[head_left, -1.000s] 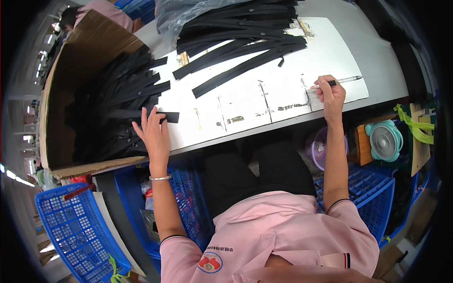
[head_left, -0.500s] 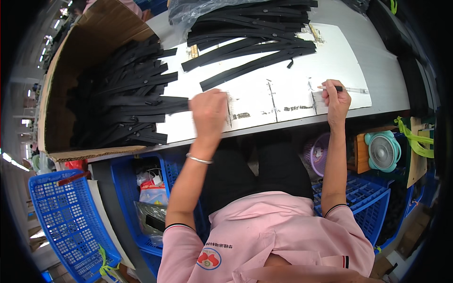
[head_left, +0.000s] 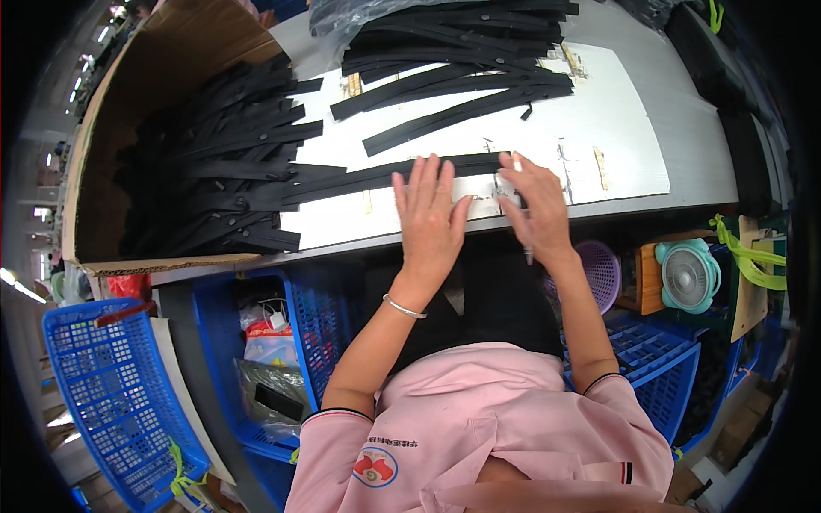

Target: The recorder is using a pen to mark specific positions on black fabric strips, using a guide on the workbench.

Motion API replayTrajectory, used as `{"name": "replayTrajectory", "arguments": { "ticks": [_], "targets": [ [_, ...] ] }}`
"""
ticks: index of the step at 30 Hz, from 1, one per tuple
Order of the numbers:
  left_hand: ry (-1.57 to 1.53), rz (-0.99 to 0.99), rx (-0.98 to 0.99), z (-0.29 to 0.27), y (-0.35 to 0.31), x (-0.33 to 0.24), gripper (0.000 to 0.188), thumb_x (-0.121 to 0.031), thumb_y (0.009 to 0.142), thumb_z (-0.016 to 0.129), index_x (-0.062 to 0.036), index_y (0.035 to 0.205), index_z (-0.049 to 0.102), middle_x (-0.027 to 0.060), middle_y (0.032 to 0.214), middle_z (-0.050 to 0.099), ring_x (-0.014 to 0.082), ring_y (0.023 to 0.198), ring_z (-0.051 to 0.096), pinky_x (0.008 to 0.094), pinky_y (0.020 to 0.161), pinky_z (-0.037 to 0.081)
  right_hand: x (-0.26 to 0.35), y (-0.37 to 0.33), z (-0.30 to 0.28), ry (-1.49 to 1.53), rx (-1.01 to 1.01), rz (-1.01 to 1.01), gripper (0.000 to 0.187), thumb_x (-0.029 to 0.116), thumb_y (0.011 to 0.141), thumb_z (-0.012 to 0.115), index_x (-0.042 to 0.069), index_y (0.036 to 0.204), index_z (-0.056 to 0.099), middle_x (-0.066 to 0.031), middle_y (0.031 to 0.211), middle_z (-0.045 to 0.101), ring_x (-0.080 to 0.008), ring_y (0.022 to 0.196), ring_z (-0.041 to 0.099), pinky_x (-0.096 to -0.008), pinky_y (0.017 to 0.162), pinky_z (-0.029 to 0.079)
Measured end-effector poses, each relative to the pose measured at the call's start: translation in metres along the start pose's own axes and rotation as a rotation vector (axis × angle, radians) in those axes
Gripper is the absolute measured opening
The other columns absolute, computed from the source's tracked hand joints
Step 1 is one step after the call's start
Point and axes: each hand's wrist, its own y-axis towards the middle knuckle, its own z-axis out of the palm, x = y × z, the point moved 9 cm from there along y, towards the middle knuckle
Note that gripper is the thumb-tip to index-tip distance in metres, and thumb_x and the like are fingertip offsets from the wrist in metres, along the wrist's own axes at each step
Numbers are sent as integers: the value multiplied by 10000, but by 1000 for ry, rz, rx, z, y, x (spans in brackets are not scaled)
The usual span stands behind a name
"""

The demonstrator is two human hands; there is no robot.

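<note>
A black zipper (head_left: pixel 342 181) stretches across the white marked board (head_left: pixel 633 128), from the heap of zippers (head_left: pixel 214 162) at the left towards my right hand. My left hand (head_left: pixel 430 218) lies flat with fingers spread, its fingertips on the zipper's near edge. At the zipper's right end is my right hand (head_left: pixel 540 205), its fingers bent around a slim pen (head_left: pixel 528 254), which is partly hidden and blurred. Further back on the board, two separate zippers (head_left: pixel 445 122) lie in front of a larger pile of zippers (head_left: pixel 453 38).
An open cardboard box (head_left: pixel 77 188) on its side holds the left heap. Clear plastic wrap (head_left: pixel 342 21) lies at the back. Below the table are blue baskets (head_left: pixel 120 402), a purple basket (head_left: pixel 599 274) and a small teal fan (head_left: pixel 688 275).
A zipper has been drawn rightward out of the heap onto the board. My left hand has moved right and flattened; my right hand has come left with the pen to the zipper's end.
</note>
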Motion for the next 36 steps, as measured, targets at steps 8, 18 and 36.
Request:
{"name": "replayTrajectory", "arguments": {
  "ticks": [8, 18, 36],
  "targets": [
    [86, -69, 96, -7, -14, 11, 608, -297, 958, 710, 13, 1449, 532, 188, 1499, 528, 329, 1465, 416, 649, 1222, 94, -19, -18, 0, -307, 144, -23, 429, 198, 878, 787, 77, 1264, 644, -47, 1368, 665, -227, 1330, 577, -458, 1179, 335],
    [179, -115, 98, -23, -34, 31, 667, -364, 948, 722, 5, 1465, 519, 158, 1531, 514, 307, 1491, 390, 677, 1206, 21, -90, -64, -66, -525, 0, 102, 351, 117, 949, 710, 97, 1292, 642, -25, 1362, 679, -218, 1315, 578, -459, 1218, 279],
    [184, -136, 34, -40, -46, 54, 738, -442, 892, 766, 3, 1435, 539, 159, 1508, 525, 327, 1472, 406, 597, 1225, 119, -34, -1, -28, 49, -23, 384, 254, 135, 1034, 588, 81, 1272, 659, -98, 1212, 697, -251, 1204, 600, -383, 1038, 464]
  ]
}}
